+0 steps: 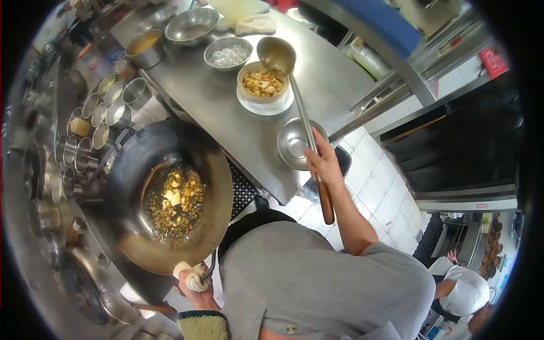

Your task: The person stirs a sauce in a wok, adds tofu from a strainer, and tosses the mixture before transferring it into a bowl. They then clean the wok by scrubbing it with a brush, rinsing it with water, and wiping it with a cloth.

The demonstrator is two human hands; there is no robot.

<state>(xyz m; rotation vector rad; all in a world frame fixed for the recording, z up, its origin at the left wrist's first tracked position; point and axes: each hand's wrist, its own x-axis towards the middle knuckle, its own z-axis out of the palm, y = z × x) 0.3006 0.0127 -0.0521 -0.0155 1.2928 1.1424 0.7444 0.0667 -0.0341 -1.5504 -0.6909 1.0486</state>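
My right hand (324, 164) is closed around the long handle of a metal ladle (276, 52), its wooden end pointing back toward my body. The ladle's bowl is over the edge of a bowl of chunky, saucy food (262, 83), which stands on a white plate (266, 106). With a folded cloth (190, 276) in its grip, my left hand (195, 289) is closed on the handle of a large wok (127, 187). Pale chunks and dark minced bits in oily sauce (175, 198) lie at the bottom of the wok.
On the steel counter (198, 107) are an empty-looking metal bowl (292, 144), a bowl of white pieces (228, 55) and a colander (192, 25). Several seasoning containers (102, 113) crowd beyond the wok. Another person (464, 292) is at the far right.
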